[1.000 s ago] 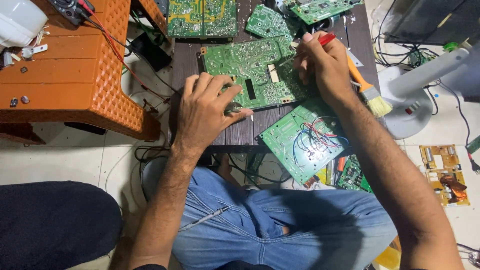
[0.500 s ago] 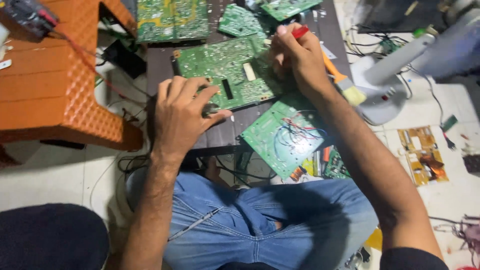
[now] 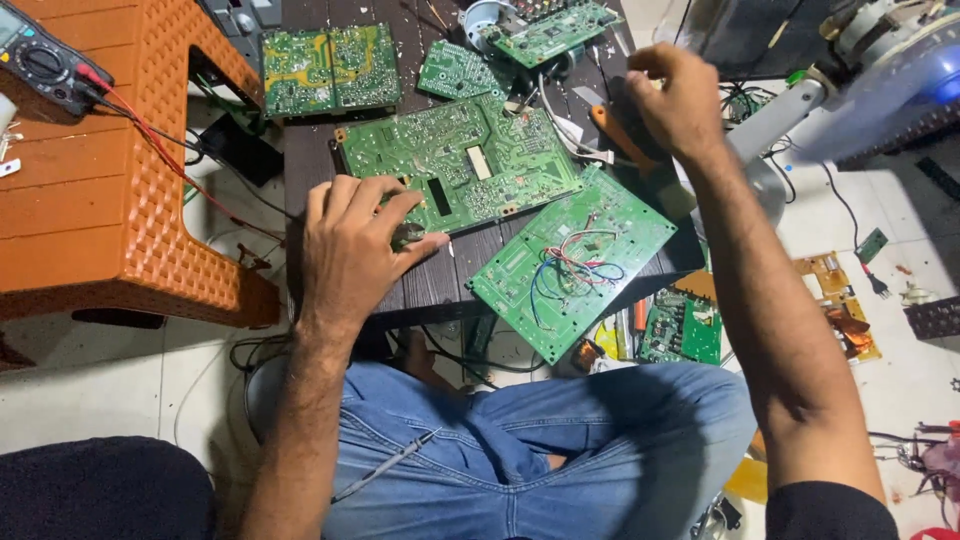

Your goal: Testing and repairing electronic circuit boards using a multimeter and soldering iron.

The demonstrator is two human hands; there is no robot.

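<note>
— Hands? Where does each sit?
— Left hand (image 3: 350, 245) presses the large green circuit board (image 3: 462, 160) at its near-left corner, fingers spread; right hand (image 3: 680, 100) is clenched around an orange-handled brush (image 3: 612, 128), beyond the board's far-right end.

I see a low dark slatted table (image 3: 440, 285) carrying 5 green circuit boards: a large one (image 3: 465, 165) at the centre, a wired board (image 3: 570, 260) overhanging the near right edge, a 2-panel board (image 3: 330, 68) at the far left, a small one (image 3: 458, 70) and another (image 3: 555, 32) at the far edge. An orange plastic stool (image 3: 110, 190) bears a multimeter (image 3: 45, 65). More boards (image 3: 685, 328) lie on the tiled floor (image 3: 130, 400).
</note>
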